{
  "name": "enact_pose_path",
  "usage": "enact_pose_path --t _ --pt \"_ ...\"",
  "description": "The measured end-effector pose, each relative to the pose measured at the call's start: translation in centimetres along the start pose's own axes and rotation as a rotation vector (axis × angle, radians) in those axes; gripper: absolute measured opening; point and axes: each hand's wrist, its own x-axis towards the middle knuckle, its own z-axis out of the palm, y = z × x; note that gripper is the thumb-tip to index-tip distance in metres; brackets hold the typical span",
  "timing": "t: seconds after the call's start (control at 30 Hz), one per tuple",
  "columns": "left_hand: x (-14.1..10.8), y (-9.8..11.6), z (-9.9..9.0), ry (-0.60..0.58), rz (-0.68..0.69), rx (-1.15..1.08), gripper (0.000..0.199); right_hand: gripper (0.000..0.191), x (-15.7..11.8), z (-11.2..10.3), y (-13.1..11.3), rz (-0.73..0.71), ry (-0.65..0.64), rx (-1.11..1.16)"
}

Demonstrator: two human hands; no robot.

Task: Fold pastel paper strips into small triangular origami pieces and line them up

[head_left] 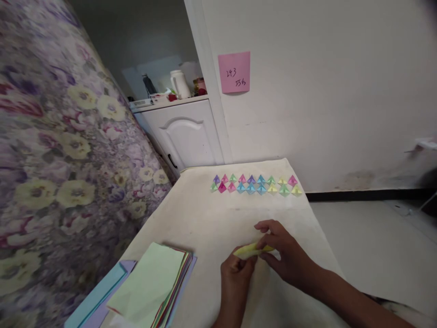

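Note:
A small folded piece of yellow paper (248, 250) is held up over the near middle of the table. My left hand (236, 272) grips its left end between closed fingers and thumb. On the right end, my right hand (285, 248) pinches the paper with thumb and fingers, and one finger is raised. Part of the paper is hidden behind the fingers of both hands. Beyond the hands lie two rows of small folded paper pieces (251, 187) in purple, pink, green, blue and yellow.
To the left lies a stack of coloured paper (153, 278), light green on top, beside blue and purple sheets (99, 296). The cream-covered table (191, 209) reaches the wall, where a pink note (235, 72) hangs. A flowered curtain (68, 159) borders the left side; a white cabinet (184, 136) stands behind.

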Motion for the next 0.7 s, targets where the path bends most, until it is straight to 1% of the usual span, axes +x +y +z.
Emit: enact_pose_path --t 0.1,0.17,0.3,0.37,0.43,0.57,0.63,0.7 --pt "0.2 -0.8 -0.2 0.074 -0.088 0.028 0.014 0.018 0.0 0.0 0.4 -0.018 0.005 -0.078" --pt "0.3 -1.3 -0.2 0.062 -0.126 0.01 0.016 0.014 0.0 0.1 0.6 -0.024 0.004 -0.101" --pt "0.2 -1.5 0.1 -0.002 -0.173 -0.033 0.023 0.011 0.0 0.3 0.8 -0.024 -0.031 -0.128" --pt "0.1 -1.2 0.2 -0.027 -0.186 -0.048 0.026 0.011 0.1 0.2 0.9 -0.019 -0.059 -0.139" --pt "0.0 -0.6 0.0 -0.081 -0.167 -0.035 0.028 0.012 0.2 -0.1 0.9 -0.014 -0.081 -0.156" --pt "0.2 1.0 -1.0 -0.209 -0.128 0.111 0.029 0.014 0.4 -0.4 1.0 -0.042 -0.124 -0.239" --pt "0.4 1.6 -1.5 -0.252 -0.148 0.151 0.036 0.015 0.4 -0.3 1.1 -0.078 -0.14 -0.295" --pt "0.6 2.1 -1.9 -0.285 -0.205 0.157 0.043 0.015 0.3 -0.1 1.2 -0.108 -0.155 -0.345"
